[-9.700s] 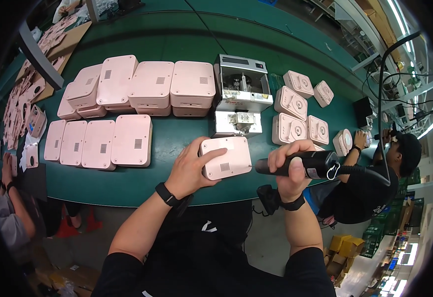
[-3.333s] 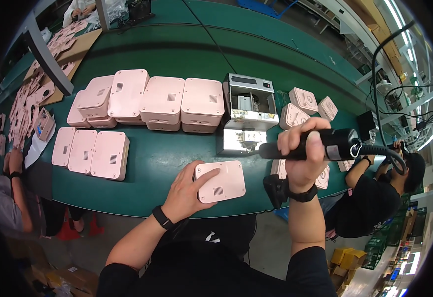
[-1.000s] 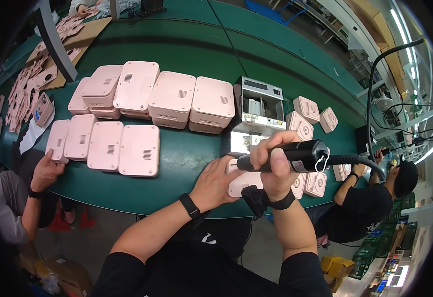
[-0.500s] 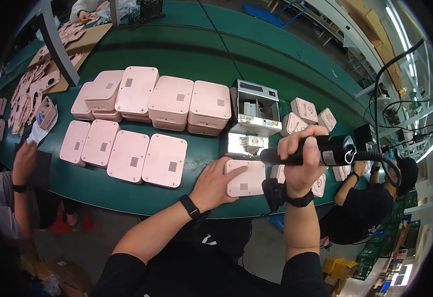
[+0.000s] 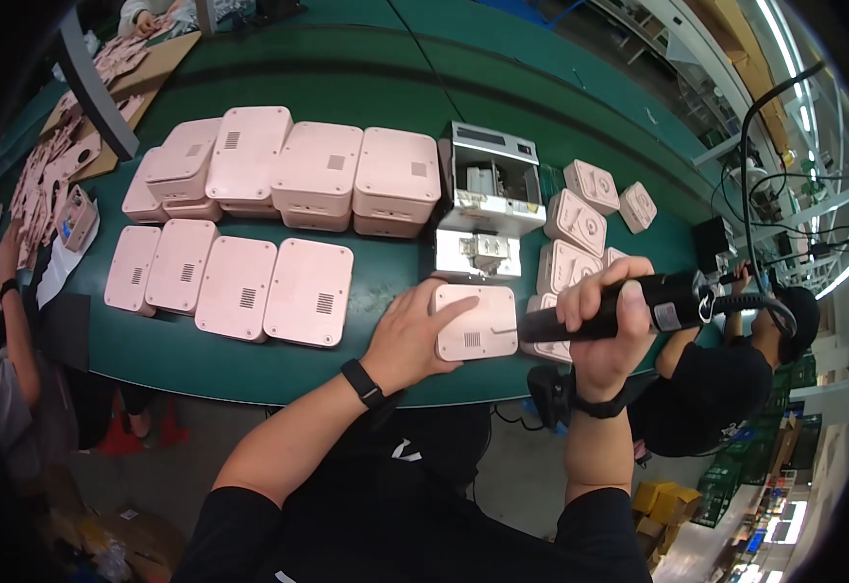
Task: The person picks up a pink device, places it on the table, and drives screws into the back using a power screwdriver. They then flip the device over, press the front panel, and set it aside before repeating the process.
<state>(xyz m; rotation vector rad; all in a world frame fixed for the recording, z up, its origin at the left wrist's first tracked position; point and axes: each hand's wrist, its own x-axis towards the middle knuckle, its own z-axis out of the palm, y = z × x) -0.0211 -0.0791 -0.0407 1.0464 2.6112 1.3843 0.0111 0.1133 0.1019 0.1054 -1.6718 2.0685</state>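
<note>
My left hand (image 5: 407, 328) grips the left side of a pink plastic case (image 5: 478, 340), its index finger stretched over the top. The case lies flat with vent slots and corner screw holes facing up. My right hand (image 5: 611, 325) is wrapped around a black electric screwdriver (image 5: 545, 327), held nearly level from the right. Its thin bit reaches over the right part of the case; whether it touches, I cannot tell. Just beyond the case stands a dark, open-fronted machine with a metal block (image 5: 490, 255), likely a screw feeder.
Stacked pink cases (image 5: 395, 175) stand at the back left, with a row of single cases (image 5: 308, 291) before them. More pink parts (image 5: 580, 219) with round fittings lie right. A black cable (image 5: 747, 165) hangs at the right. Co-workers sit at both sides of the green table (image 5: 376, 374).
The screwdriver has shifted away from the case's far right corner, and its bit now shows over the case. My left hand keeps its hold. The left co-worker's hand has reached farther up the table.
</note>
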